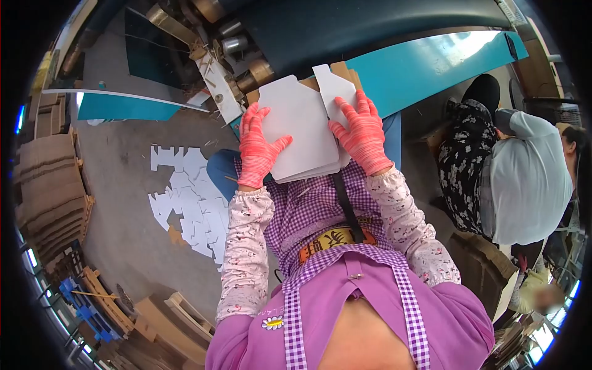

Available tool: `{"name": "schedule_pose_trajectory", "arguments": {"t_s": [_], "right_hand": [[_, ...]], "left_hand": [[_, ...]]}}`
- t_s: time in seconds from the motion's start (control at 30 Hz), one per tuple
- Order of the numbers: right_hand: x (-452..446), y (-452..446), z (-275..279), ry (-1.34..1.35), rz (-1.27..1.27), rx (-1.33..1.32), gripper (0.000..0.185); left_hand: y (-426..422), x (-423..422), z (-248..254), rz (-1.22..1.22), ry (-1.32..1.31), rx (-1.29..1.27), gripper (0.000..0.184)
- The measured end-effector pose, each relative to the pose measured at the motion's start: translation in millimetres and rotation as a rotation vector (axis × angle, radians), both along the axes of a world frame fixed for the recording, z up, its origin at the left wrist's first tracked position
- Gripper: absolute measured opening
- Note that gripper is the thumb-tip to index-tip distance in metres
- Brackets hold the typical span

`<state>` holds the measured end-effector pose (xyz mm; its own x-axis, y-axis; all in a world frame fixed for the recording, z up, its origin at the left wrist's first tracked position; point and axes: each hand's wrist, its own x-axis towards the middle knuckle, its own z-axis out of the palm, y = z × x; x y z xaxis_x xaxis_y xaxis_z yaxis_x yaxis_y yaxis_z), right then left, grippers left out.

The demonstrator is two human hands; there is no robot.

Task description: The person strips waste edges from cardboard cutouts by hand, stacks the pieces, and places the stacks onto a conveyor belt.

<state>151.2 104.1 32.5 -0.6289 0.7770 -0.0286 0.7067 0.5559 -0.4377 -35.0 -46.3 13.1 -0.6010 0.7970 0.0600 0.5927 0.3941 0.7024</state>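
A stack of white die-cut cardboard sheets (299,132) lies in front of my body, its lower edges slightly fanned. My left hand (259,148), in a red striped glove, grips the stack's left edge with the thumb on top. A narrower white cardboard piece (333,92) overlaps the stack's right side. My right hand (361,132), gloved the same way, holds this piece and the right edge, its fingers on the upper face. Brown cardboard edges (346,73) show behind the white pieces. What lies under the stack is mostly hidden.
A machine with a dark roller (370,24) and a teal panel (431,68) stands ahead. White cardboard scraps (191,197) litter the floor at left. Stacked brown cardboard (49,185) stands far left. Another person (524,179) sits at right.
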Motion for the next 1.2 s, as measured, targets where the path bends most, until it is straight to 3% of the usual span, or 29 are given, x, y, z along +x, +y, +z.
{"name": "schedule_pose_trajectory", "arguments": {"t_s": [0.1, 0.2, 0.23, 0.27, 0.33, 0.4, 0.47, 0.57, 0.63, 0.67, 0.7, 0.77, 0.8, 0.83, 0.87, 0.93, 1.0, 1.03, 1.07, 1.1, 1.13, 1.2], "right_hand": [[1.5, -0.6, -2.7, 0.056, 0.034, 0.119, 0.049], [-1.3, -2.0, -13.7, 0.228, 0.173, 0.357, 0.037], [-3.9, -1.7, -17.7, 0.191, 0.238, 0.335, 0.033], [-5.7, -2.2, -21.2, 0.204, 0.251, 0.381, 0.030], [-6.5, -1.7, -21.2, 0.233, 0.255, 0.372, 0.027], [-6.9, -3.1, -18.1, 0.188, 0.251, 0.396, 0.025], [-5.0, -3.9, -23.4, 0.137, 0.240, 0.436, 0.026], [-4.3, -4.0, -23.8, 0.106, 0.255, 0.397, 0.030], [1.1, -5.3, -22.6, 0.150, 0.298, 0.381, 0.031], [0.9, -7.4, -24.8, 0.170, 0.299, 0.361, 0.032], [4.8, -12.3, -16.2, 0.244, 0.328, 0.333, 0.035], [28.3, -25.7, 5.4, 0.251, 0.381, 0.048, 0.038], [42.8, -27.2, 14.9, 0.225, 0.365, -0.143, 0.039], [55.0, -22.1, 29.0, 0.255, 0.146, 0.085, 0.041], [62.3, -13.3, 36.1, 0.280, -0.050, 0.327, 0.042], [68.2, 24.6, 7.7, 0.300, -0.252, 0.481, 0.043], [69.5, 42.8, -11.0, 0.595, -0.370, -0.478, 0.040], [65.0, 39.2, -14.2, 0.708, -0.294, -0.337, 0.035], [50.5, 26.8, 4.8, 0.832, -0.246, -0.397, 0.036], [40.7, 21.3, -2.6, 0.599, -0.059, 0.056, 0.045], [36.2, 10.4, -7.9, 0.678, 0.185, 0.182, 0.056], [18.9, -6.6, 9.8, 0.081, 0.205, 0.137, 0.063]], "left_hand": [[-2.0, -1.1, -4.2, -0.017, -0.020, 0.066, 0.079], [-4.8, -12.6, -1.8, -0.143, 0.241, -0.059, 0.084], [-0.6, -25.5, 13.3, -0.124, 0.223, -0.230, 0.091], [5.9, -51.3, 33.1, -0.070, 0.079, -0.025, 0.088], [41.2, -118.7, 112.6, 0.133, -0.952, 0.899, 0.079], [63.0, -187.8, 195.1, 0.214, -0.858, 1.084, 0.068], [89.9, -237.2, 253.6, 0.382, -1.017, 1.357, 0.049], [99.2, -277.9, 252.1, 0.435, -0.830, 1.464, 0.040], [57.9, -230.0, 223.4, 0.287, -0.473, 1.180, 0.031], [41.2, -150.4, 229.3, 0.393, -0.627, 1.332, 0.027], [18.2, -95.7, 210.1, 0.435, -0.600, 1.221, 0.024], [-7.1, -7.9, 127.8, 0.373, -0.725, 1.097, 0.039], [-11.7, 21.3, 83.2, 0.271, -0.518, 0.789, 0.045], [-16.9, 51.0, 38.4, 0.160, -0.269, 0.523, 0.053], [-25.4, 74.6, 8.1, -0.085, 0.305, -0.077, 0.061], [-24.5, 93.8, -9.5, -0.086, 0.469, -0.277, 0.064], [-15.0, 91.7, -14.7, -0.124, 0.588, -0.368, 0.066], [-14.0, 87.3, -15.9, -0.140, 0.593, -0.384, 0.067], [-15.6, 85.7, -16.6, -0.157, 0.597, -0.412, 0.067], [-15.0, 83.0, -9.4, -0.180, 0.593, -0.446, 0.069], [-15.2, 79.0, -5.5, -0.208, 0.589, -0.454, 0.070], [-14.5, 74.9, 2.5, -0.248, 0.565, -0.463, 0.072]]}}
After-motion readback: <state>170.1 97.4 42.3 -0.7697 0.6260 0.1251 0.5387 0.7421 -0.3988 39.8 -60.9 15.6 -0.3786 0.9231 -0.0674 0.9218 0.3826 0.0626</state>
